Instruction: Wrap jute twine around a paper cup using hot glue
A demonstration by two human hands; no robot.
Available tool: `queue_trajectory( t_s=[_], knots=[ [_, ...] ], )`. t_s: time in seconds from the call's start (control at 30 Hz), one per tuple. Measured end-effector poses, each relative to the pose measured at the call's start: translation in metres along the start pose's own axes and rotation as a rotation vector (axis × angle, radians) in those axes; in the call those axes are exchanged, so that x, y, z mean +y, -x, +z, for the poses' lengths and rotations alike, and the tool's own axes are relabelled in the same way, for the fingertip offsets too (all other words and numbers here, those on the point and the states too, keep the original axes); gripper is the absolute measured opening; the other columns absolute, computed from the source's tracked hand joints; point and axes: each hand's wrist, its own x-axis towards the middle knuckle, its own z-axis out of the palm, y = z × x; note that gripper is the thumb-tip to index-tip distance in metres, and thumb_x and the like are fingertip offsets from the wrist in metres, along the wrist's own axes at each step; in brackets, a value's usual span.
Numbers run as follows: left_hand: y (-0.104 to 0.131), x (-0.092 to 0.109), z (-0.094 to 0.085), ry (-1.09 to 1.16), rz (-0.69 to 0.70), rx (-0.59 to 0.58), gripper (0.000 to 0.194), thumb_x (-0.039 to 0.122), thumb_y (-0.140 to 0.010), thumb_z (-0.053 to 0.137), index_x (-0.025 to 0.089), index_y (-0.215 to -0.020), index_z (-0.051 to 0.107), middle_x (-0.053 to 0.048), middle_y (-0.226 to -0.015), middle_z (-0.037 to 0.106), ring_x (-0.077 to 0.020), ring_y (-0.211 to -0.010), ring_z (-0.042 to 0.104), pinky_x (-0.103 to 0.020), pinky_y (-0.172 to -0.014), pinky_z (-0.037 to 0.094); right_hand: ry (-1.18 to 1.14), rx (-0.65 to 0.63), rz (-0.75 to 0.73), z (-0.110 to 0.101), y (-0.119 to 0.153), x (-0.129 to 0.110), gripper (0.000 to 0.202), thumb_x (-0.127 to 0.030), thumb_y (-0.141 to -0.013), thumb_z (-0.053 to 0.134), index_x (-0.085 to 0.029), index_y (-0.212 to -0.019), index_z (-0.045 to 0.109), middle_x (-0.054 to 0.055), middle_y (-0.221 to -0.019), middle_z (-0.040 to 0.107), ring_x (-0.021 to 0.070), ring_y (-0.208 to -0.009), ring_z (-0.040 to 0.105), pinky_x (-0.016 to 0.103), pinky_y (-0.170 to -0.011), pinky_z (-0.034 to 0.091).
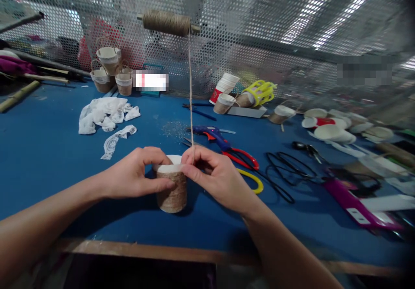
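A paper cup (172, 196) wound with brown twine is held just above or on the blue table, its white rim still bare. My left hand (142, 170) grips it from the left, fingers inside the mouth and thumb on the wound side. At the right of the rim, my right hand (214, 174) is closed, thumb against the cup and fingertips at the twine. That strand of twine (190, 85) runs taut up to a spool (167, 22) on a stick at the mesh. The right fingertips partly hide where strand and cup meet.
Behind my right hand lie a blue glue gun (215, 135), red-handled scissors (248, 158) and a yellow handle (257, 183). White lace (103, 111) is heaped at left. Finished small baskets (108, 57) stand behind it. A purple power strip (350, 200) with black cords lies at right.
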Motion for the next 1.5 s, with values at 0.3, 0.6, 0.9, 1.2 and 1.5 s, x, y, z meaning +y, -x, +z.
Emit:
queue_trajectory(
  t_s=[0.3, 0.6, 0.9, 1.2, 1.5],
  knots=[
    [0.001, -0.01, -0.004, 0.344, -0.055, -0.073, 0.012, 0.023, -0.075, 0.061, 0.012, -0.073, 0.056, -0.006, -0.086, 0.061, -0.0195, -0.088, 0.055, -0.031, -0.079, 0.042, -0.18, 0.0, 0.066, 0.001, -0.005, 0.008, 0.019, -0.027, -0.081, 0.052, -0.018, -0.066, 0.047, 0.002, -0.088, 0.056, 0.0078, -0.064, 0.046, 0.023, -0.054, 0.038],
    [-0.001, -0.011, -0.004, 0.22, -0.056, -0.047, 0.015, 0.026, -0.074, 0.061, 0.012, -0.074, 0.057, -0.006, -0.086, 0.06, -0.018, -0.084, 0.054, -0.03, -0.077, 0.041, -0.107, 0.028, 0.051, 0.004, -0.004, 0.008, 0.015, -0.029, -0.08, 0.053, -0.019, -0.07, 0.048, -0.001, -0.074, 0.047, 0.0105, -0.065, 0.043, 0.026, -0.06, 0.038],
    [-0.007, 0.006, -0.009, -0.002, -0.112, -0.036, 0.023, 0.03, -0.081, 0.048, 0.011, -0.075, 0.06, -0.001, -0.067, 0.056, -0.0127, -0.064, 0.049, -0.024, -0.062, 0.04, 0.168, 0.003, 0.02, 0.005, -0.009, -0.006, 0.017, -0.026, -0.08, 0.051, -0.019, -0.065, 0.045, -0.001, -0.069, 0.045, 0.0121, -0.064, 0.042, 0.027, -0.059, 0.035],
    [-0.01, 0.012, -0.01, 0.013, -0.199, -0.056, 0.014, 0.018, -0.072, 0.048, 0.012, -0.07, 0.06, -0.001, -0.068, 0.059, -0.0146, -0.068, 0.051, -0.025, -0.064, 0.04, 0.253, 0.009, 0.042, 0.008, -0.008, -0.016, 0.02, -0.024, -0.079, 0.05, -0.02, -0.062, 0.04, -0.001, -0.066, 0.044, 0.0118, -0.061, 0.041, 0.026, -0.056, 0.034],
    [-0.011, 0.012, -0.008, 0.118, -0.218, -0.061, 0.01, 0.021, -0.07, 0.05, 0.013, -0.068, 0.057, 0.001, -0.064, 0.051, -0.0131, -0.065, 0.045, -0.024, -0.062, 0.038, 0.196, 0.028, 0.093, 0.006, -0.004, -0.024, 0.022, -0.028, -0.078, 0.053, -0.019, -0.061, 0.043, -0.002, -0.067, 0.044, 0.0104, -0.058, 0.039, 0.026, -0.054, 0.033]
  ],
)
